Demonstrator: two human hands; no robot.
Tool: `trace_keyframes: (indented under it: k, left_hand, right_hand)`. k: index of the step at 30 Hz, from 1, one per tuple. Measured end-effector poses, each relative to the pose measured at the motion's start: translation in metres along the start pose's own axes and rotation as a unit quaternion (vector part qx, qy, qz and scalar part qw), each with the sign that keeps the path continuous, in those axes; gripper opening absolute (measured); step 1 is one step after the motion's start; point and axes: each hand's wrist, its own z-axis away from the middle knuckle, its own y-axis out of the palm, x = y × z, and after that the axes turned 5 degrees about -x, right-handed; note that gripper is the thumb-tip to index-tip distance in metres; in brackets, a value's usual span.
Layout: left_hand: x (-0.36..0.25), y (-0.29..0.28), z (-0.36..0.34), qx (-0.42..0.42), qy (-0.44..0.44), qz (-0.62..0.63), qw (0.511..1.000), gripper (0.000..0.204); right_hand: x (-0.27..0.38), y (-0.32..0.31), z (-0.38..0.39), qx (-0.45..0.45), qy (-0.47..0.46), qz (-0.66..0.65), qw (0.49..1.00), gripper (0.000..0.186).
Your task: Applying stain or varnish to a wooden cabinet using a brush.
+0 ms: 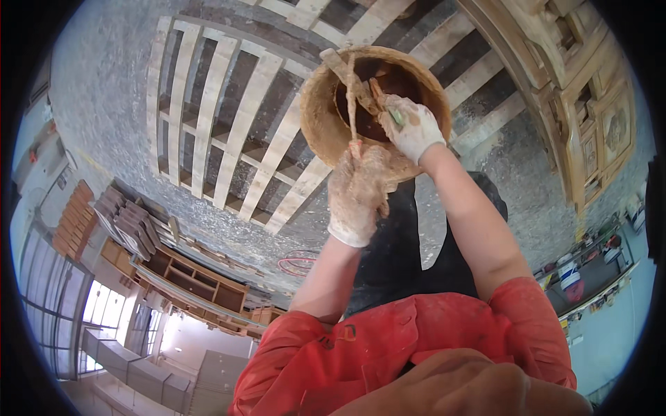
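Observation:
A round bucket (316, 104), its wall caked in tan residue, holds a dark brown liquid. Across its mouth runs a thin, crusted strip (351, 104) like a bucket handle, from the far rim to my left hand (359, 184). That gloved hand is closed around its near end, at the near rim. My right hand (414, 128), in a stained white glove, reaches over the bucket and grips a brush-like tool (375, 90) with a green part between the fingers. The tool's working end is partly hidden. A flat wooden stick (336, 64) leans over the far rim.
Pale slatted wooden pallets (225, 118) lie on the speckled grey floor (111, 104), left of and beyond the bucket. Carved wooden furniture (590, 125) stands at the right. A cluttered bench (590, 270) is behind it. Wooden shelving (187, 277) and a red hoop (297, 263) are at lower left.

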Motion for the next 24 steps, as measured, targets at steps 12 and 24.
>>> trace_keyframes:
  k: [12, 24]
  left_hand:
    - [-0.086, -0.075, -0.056, -0.118, 0.155, 0.017, 0.981, 0.021]
    - [-0.178, -0.099, -0.151, -0.155, 0.047, 0.235, 0.958, 0.020]
  right_hand:
    - [0.058, -0.093, -0.069, 0.037, 0.070, -0.286, 0.955, 0.026]
    - [0.081, -0.082, -0.148, 0.045, 0.179, -0.617, 0.765, 0.036]
